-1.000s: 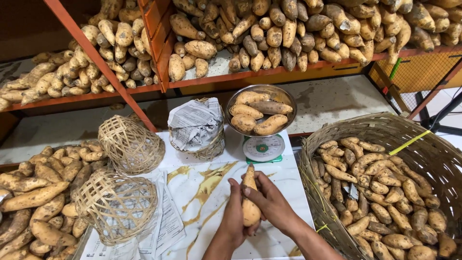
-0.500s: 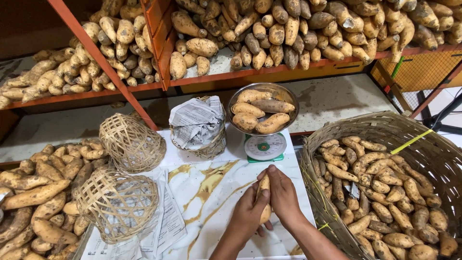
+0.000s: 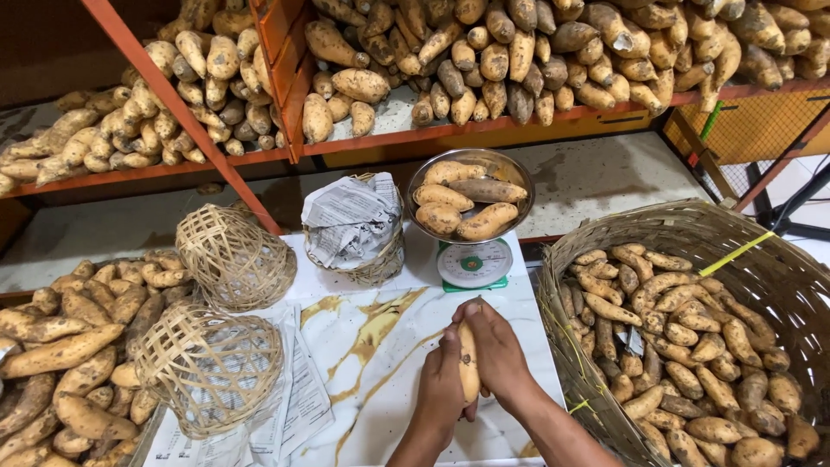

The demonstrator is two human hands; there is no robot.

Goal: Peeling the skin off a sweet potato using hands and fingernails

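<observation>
Both hands clasp one sweet potato (image 3: 469, 363) between them over the marble-patterned tabletop (image 3: 372, 346): left hand (image 3: 443, 385) with fingers curled around its left flank, right hand (image 3: 497, 350) with fingers pressed together over its top and right side. Long axis runs near-vertical in the head view, tip pointing away from the body; only a pale tan, smooth strip shows between the palms. Beyond, a green dial scale (image 3: 474, 262) carries a steel bowl (image 3: 471, 201) of four tubers. Right: large woven basket (image 3: 692, 233), coarse cane, full of small dusty tubers. Left: two upturned bamboo baskets (image 3: 212, 367), open lattice weave.
</observation>
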